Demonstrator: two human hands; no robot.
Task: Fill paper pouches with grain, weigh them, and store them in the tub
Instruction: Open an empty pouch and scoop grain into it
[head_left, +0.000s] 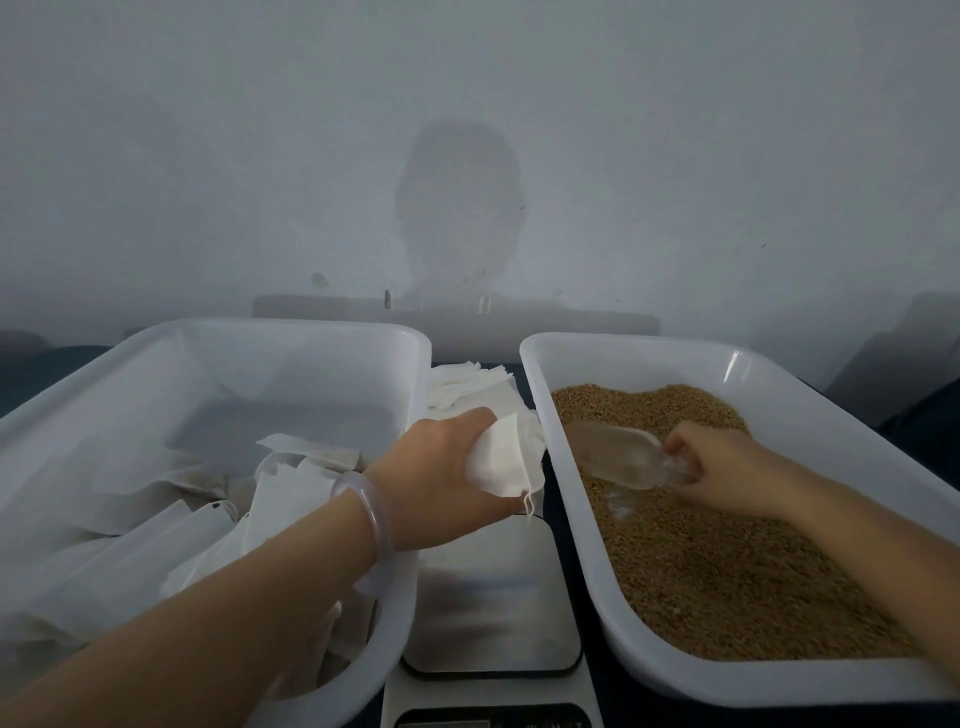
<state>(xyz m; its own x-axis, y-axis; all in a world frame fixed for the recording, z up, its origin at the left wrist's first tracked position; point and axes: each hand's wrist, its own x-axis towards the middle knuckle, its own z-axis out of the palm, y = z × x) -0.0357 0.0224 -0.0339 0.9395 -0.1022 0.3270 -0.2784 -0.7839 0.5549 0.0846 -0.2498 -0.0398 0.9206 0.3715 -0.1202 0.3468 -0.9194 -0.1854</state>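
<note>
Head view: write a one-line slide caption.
Left hand holds a paper pouch near the scale; right hand grips a clear scoop in the grain tub.

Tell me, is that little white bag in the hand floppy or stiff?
Probably floppy: the paper pouch crumples where the left hand pinches it. Likely very light too, since it looks empty and thin. Its drawstring dangles loose, so it might snag.
</note>
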